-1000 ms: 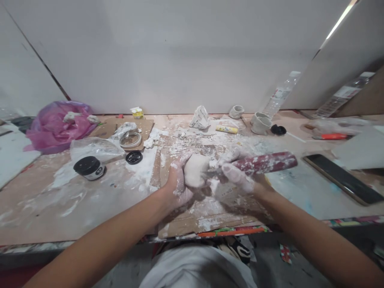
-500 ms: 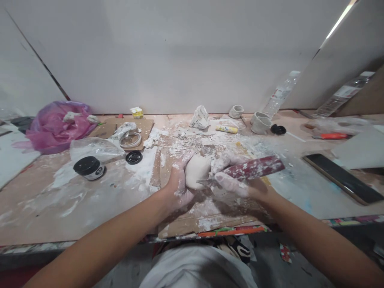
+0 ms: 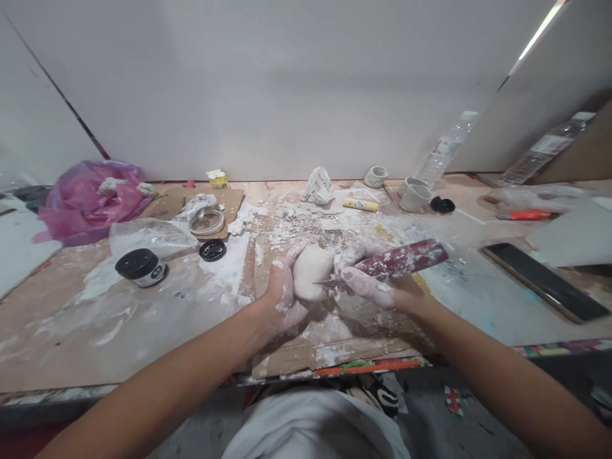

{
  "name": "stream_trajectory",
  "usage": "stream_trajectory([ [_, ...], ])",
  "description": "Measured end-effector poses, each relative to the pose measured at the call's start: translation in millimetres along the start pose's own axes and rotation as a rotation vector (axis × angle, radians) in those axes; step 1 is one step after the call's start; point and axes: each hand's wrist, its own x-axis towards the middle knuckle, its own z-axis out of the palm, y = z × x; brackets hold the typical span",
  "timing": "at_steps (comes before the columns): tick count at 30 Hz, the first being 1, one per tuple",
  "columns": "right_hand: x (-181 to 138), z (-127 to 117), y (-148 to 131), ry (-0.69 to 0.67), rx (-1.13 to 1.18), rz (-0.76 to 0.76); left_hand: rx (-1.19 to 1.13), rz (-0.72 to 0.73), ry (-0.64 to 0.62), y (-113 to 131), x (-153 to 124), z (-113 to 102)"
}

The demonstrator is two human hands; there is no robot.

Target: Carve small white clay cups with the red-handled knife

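A smooth, rounded lump of white plaster or clay (image 3: 312,273) rests in my left hand (image 3: 285,290), whose powdery fingers curl around its left side and underside. My right hand (image 3: 366,280) grips a carving knife (image 3: 404,258) with a thick dark red handle speckled white. Its thin metal blade points left, and the tip touches the front of the lump low on its right side. Both hands are coated in white dust. Beneath them lies a sheet of cardboard (image 3: 282,354) scattered with white crumbs and shavings.
To the left are a black-lidded jar (image 3: 140,268), a loose black lid (image 3: 213,250), a tape roll (image 3: 207,223) and a pink plastic bag (image 3: 95,207). Behind stand crumpled paper (image 3: 318,187), a yellow tube (image 3: 360,204) and small grey pots (image 3: 415,194). A phone (image 3: 545,280) lies right.
The knife tip sits slightly higher on the lump, and the handle's far end has risen a little. My left hand keeps the lump nearly still.
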Motion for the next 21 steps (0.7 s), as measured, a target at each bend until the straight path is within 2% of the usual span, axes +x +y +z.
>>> stream_trajectory([
  [6, 2.0, -3.5, 1.0, 0.105, -0.005, -0.079, -0.006, -0.009, 0.088, 3.2, 0.3, -0.7],
  [11, -0.3, 2.9, -8.3, -0.012, 0.048, 0.028, 0.02, 0.017, 0.057, 3.2, 0.7, -1.3],
  [13, 1.2, 2.9, -6.3, 0.001, 0.043, 0.013, 0.031, 0.018, 0.063, 2.8, 1.3, -2.6],
  [18, 7.8, -5.3, 9.9, 0.242, 0.028, -0.067, 0.056, -0.002, 0.068, 0.4, 4.1, -6.3],
  [19, 8.1, -5.4, 10.3, 0.227, 0.057, -0.052, 0.056, 0.007, 0.06, -0.3, 4.7, -6.6],
  [21, 6.9, -2.4, 7.3, 0.052, 0.084, 0.018, 0.052, 0.031, 0.052, -2.0, 6.0, -7.6],
])
